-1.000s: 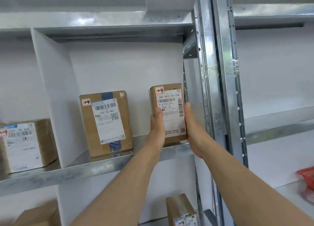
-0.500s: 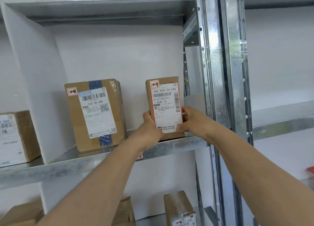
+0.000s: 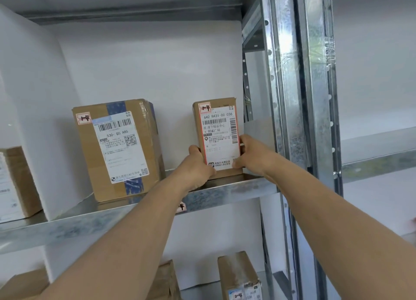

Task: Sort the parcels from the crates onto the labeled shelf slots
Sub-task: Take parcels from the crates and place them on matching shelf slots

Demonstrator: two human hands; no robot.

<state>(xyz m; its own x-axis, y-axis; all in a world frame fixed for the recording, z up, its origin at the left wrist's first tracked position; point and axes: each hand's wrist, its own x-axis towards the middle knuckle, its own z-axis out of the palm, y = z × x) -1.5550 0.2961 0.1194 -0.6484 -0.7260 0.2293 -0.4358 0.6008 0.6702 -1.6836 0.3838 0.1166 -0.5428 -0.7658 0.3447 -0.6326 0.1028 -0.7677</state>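
A narrow cardboard parcel with a white shipping label stands upright on the metal shelf, at the right end of a slot. My left hand grips its lower left edge. My right hand grips its lower right edge, thumb on the label. A small red-and-white slot label sticks to the shelf's front lip, partly hidden by my left forearm.
A bigger taped parcel stands left in the same slot. A white divider separates another parcel at far left. A steel upright borders the slot on the right. More parcels stand on the shelf below.
The narrow parcel has come down to stand on the shelf. Both hands have slid from its sides to its lower edges. The camera has moved closer.
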